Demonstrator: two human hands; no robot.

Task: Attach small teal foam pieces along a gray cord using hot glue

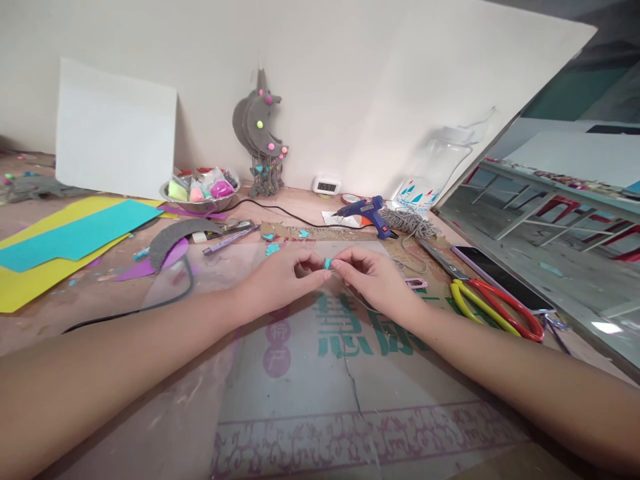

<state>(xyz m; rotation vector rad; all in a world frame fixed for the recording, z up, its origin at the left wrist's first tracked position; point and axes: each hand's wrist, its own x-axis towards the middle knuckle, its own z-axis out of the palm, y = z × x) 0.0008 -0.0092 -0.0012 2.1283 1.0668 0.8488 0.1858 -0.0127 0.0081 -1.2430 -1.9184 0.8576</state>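
Observation:
Over the middle of the mat, my left hand and my right hand meet fingertip to fingertip. Between them they pinch a small turquoise piece, mostly covered by the fingers, so its exact shape is hard to make out. A thin grey cord runs below my right hand; whether it joins the piece cannot be seen. Several turquoise cutouts lie just beyond my left hand. Under both hands is a clear plastic sheet over a printed mat.
Scissors and a phone lie at right. Farther back are a blue glue gun, grey yarn, a glass jug, a digital clock and a metal bowl. Coloured sheets cover the left.

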